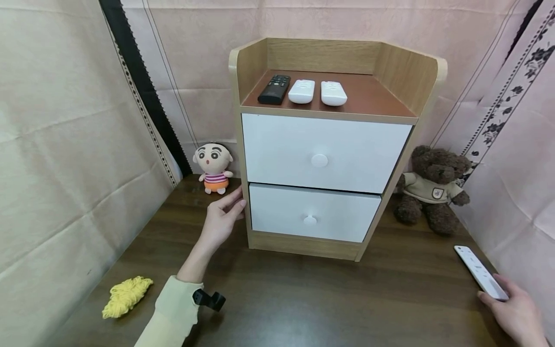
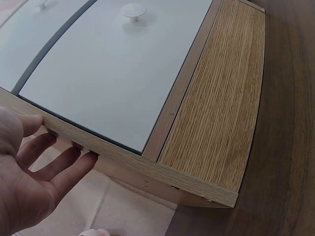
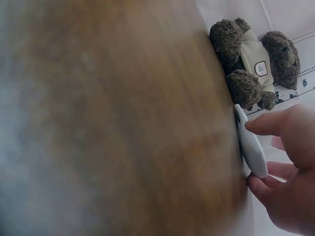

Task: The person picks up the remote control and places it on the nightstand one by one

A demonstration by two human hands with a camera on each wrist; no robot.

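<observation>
My left hand [image 1: 221,219] reaches to the left side of a wooden cabinet [image 1: 303,246] with two white drawers. In the left wrist view, its fingertips [image 2: 88,160] touch the side panel and the thumb lies at the front edge. At the far right, my right hand [image 1: 518,308] holds the near end of a slim white remote control [image 1: 479,270]. The right wrist view has the thumb on one edge of that remote and fingers on the other, low over the table. The upper drawer [image 1: 282,149] and lower drawer [image 1: 277,207] have round white knobs.
On the cabinet top lie a black remote [image 1: 275,89] and two white remotes [image 1: 301,91]. A cartoon doll [image 1: 213,168] stands left of the cabinet, a brown teddy bear [image 1: 433,188] sits to its right. Yellow yarn [image 1: 126,296] lies front left. Pale curtains [image 1: 65,144] surround the table [image 1: 303,299].
</observation>
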